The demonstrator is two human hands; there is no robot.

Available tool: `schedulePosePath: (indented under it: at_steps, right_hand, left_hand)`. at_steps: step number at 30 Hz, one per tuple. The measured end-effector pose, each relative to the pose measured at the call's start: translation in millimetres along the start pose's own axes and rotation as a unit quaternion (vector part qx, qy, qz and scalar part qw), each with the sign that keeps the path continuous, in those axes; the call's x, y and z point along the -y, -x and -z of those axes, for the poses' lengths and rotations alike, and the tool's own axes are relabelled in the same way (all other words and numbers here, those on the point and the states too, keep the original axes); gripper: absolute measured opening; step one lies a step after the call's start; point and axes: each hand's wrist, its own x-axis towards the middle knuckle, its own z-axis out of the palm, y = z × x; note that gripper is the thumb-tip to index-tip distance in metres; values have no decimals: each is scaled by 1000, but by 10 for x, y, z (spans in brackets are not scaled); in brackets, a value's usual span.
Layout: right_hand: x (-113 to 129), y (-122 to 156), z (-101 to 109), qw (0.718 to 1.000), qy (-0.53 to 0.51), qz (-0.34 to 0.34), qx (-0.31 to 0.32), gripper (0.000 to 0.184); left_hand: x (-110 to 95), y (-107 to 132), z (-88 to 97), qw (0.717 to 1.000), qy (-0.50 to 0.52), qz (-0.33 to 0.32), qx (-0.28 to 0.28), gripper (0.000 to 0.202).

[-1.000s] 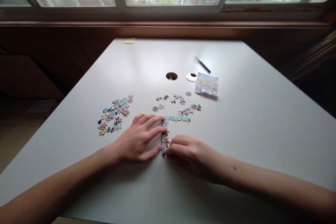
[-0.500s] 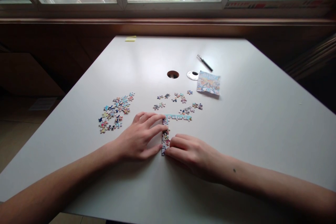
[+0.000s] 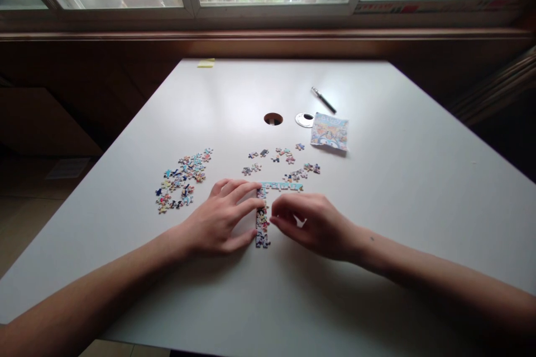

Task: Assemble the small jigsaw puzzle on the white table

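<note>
A joined jigsaw strip (image 3: 262,228) runs toward me on the table and meets a light-blue top row (image 3: 285,186), making a corner. My left hand (image 3: 228,215) lies spread with its fingertips on the strip's left side and upper end. Just right of the strip, my right hand (image 3: 312,222) hovers with loosely curled fingers. A small gap shows between its thumb and forefinger, and I see nothing held there. Loose jigsaw pieces (image 3: 297,174) lie beyond the top row.
A larger heap of pieces (image 3: 184,181) spreads to the left. Further back are a printed packet (image 3: 330,133), a pen (image 3: 324,100), a round cover (image 3: 304,119) and a cable hole (image 3: 273,119) in the white table (image 3: 397,178). Yellow tape (image 3: 206,63) marks the far edge.
My right hand has let go of the strip's lower end and moved up and slightly right. The lower end is now uncovered. My left hand stays in place on the strip.
</note>
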Motion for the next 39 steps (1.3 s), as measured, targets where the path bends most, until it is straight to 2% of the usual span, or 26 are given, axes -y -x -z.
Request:
schedulePosePath:
  at_steps: [4,7,10,14,19,24,33,36,39]
  right_hand:
    - [-196,-123,256,990,39,-63,-119,7]
    - [-425,-163,417,971,36,-136,-195,13]
    - [-637,-166,530,953,-1,-181,-243,16]
    - [-796,-162,629,938,-2,-186,-293,17]
    - [-862,-164,678,941,21,-182,-283,14]
    - [-904,-163,659,947,14,-166,-273,14]
    - [-949,-167,715,944,12,-184,-272,13]
    - [-966,-159,781,953,32,-191,-233,13]
    - [-932,-150,815,975,57,-153,-148,13]
  left_hand:
    - [3,-1,1,1000,6,-2,0,40]
    - [8,-2,2,1000,9,-2,-2,39]
    - [15,-1,-2,1000,11,-5,-6,41]
    - [14,3,-9,1000,10,-3,-13,44]
    - [6,5,-10,1000,-3,0,0,55]
    - [18,0,-31,1000,-11,1,-3,55]
    - [50,5,-75,999,-38,0,1,56]
    - [45,2,-63,999,-42,-1,5,55]
    - [38,-3,-50,999,-42,-2,9,55]
